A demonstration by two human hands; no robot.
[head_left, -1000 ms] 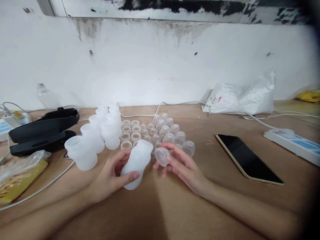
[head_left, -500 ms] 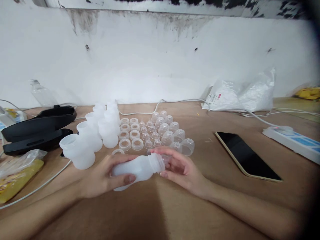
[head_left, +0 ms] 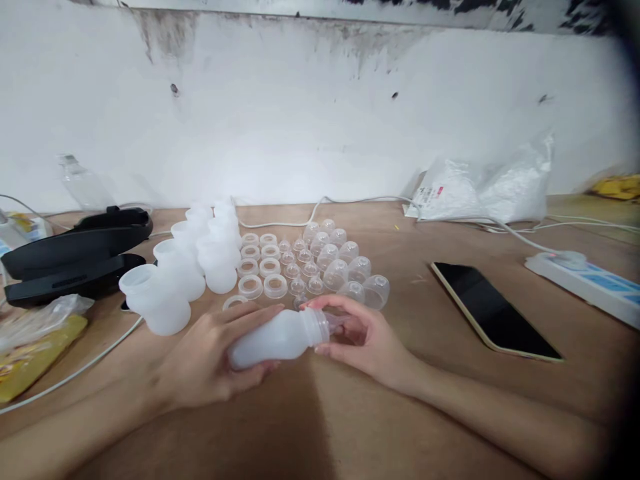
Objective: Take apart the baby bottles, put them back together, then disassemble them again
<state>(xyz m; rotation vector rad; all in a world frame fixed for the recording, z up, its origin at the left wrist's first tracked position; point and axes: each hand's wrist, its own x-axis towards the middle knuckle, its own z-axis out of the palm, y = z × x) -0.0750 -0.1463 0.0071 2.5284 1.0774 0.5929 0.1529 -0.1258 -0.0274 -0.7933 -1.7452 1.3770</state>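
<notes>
A milky white baby bottle (head_left: 273, 340) lies tilted in the air above the table, its neck toward the right. My left hand (head_left: 220, 360) is wrapped round the bottle's body. Fingers of my right hand (head_left: 367, 340) close round the ring collar (head_left: 316, 327) at its mouth. A clear nipple (head_left: 336, 323) sticks out of the collar, partly behind those fingers. Just beyond my hands stand rows of loose screw rings (head_left: 275, 286), clear nipples (head_left: 315, 285) and clear dome caps (head_left: 376, 292). Open white bottles (head_left: 163, 300) stand in rows to the left.
A black phone (head_left: 495, 310) lies at the right, beside a white power strip (head_left: 590, 283). Plastic bags (head_left: 485, 190) rest against the wall. At the left are a black case-like object (head_left: 80, 250), a yellow packet (head_left: 45, 353) and a clear bottle (head_left: 85, 183). White cables cross the table.
My left hand has shifted its grip and turned the bottle, with its thumb now lower on the body. My right hand stays at the collar, and the nipple shows more clearly.
</notes>
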